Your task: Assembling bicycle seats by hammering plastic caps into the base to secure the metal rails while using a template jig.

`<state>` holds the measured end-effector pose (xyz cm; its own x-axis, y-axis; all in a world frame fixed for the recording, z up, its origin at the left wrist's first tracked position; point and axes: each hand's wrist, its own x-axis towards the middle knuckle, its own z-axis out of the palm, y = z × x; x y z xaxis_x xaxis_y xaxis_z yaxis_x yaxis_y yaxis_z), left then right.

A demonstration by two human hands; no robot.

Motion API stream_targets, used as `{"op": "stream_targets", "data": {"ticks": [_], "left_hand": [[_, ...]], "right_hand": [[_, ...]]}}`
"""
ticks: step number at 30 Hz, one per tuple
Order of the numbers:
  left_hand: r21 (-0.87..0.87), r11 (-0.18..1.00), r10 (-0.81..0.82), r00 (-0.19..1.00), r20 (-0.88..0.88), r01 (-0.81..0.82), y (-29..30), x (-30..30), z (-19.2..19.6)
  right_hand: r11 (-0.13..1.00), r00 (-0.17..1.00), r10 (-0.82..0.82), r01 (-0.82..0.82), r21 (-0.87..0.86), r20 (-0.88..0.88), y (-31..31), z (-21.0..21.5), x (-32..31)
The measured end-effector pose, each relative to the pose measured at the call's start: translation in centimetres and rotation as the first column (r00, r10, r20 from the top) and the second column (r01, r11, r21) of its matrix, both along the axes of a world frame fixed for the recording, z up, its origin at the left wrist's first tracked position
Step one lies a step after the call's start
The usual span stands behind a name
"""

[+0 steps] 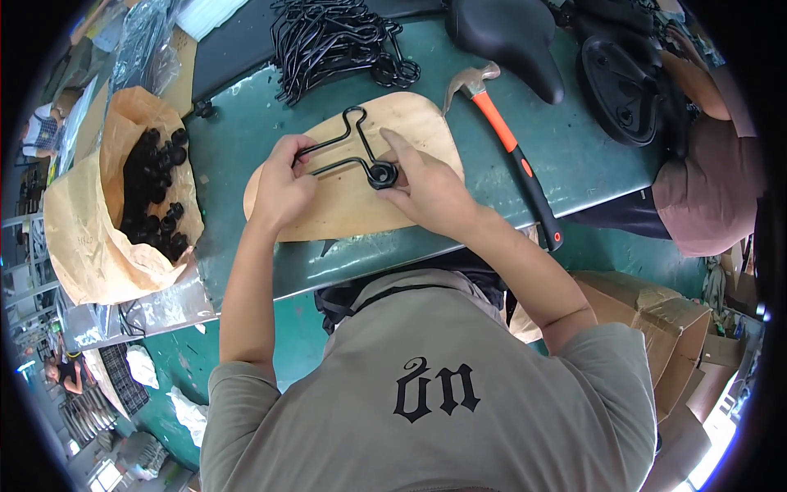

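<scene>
A bent black wire frame (324, 146) is held between both hands over a pale wooden board (344, 209). My left hand (284, 184) pinches its left ends with thumb and fingers. At the frame's right end sits a round black part with a hole (382, 175), apparently a rubber or plastic bushing. My right hand (434, 190) grips around that part, thumb below it and index finger stretched above. To the right of the board lies a claw hammer (500, 123) with an orange and black handle, its head toward the far side.
A brown paper bag (82, 238) of small black parts (156, 184) stands at the left. Several black wire frames (328, 49) are piled at the back. Black bicycle saddles (512, 41) lie back right, near another person (705, 189). Cardboard boxes (639, 320) stand lower right.
</scene>
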<state>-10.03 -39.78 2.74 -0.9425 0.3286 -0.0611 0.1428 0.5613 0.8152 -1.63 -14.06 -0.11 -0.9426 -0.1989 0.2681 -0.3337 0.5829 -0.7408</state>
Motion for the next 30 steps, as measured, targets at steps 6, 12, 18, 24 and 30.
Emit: {"op": "stream_targets", "data": {"ticks": [6,12,18,24,30], "left_hand": [[-0.207,0.971,-0.137,0.988,-0.069,0.120,0.2,0.7,1.3],[-0.199,0.974,-0.066,0.974,0.216,0.111,2.4,-2.0,2.6],[-0.613,0.790,-0.169,0.964,-0.205,0.008,5.0,-1.0,-0.3],[-0.570,0.816,-0.109,0.945,-0.307,-0.091,3.5,-0.9,-2.9],[-0.497,0.849,0.014,0.948,-0.319,-0.179,4.0,-0.4,-2.1]], "right_hand": [[0.996,0.999,0.040,-0.040,0.077,0.006,1.5,1.2,2.3],[0.565,0.860,-0.397,0.504,0.653,-0.320,8.4,3.3,2.0],[0.534,0.804,-0.589,0.463,0.707,-0.081,14.0,-0.3,3.8],[0.802,0.628,-0.265,0.565,-0.194,0.731,7.9,9.2,9.3],[0.985,0.943,-0.169,0.155,0.071,0.286,4.1,8.1,14.6]]}}
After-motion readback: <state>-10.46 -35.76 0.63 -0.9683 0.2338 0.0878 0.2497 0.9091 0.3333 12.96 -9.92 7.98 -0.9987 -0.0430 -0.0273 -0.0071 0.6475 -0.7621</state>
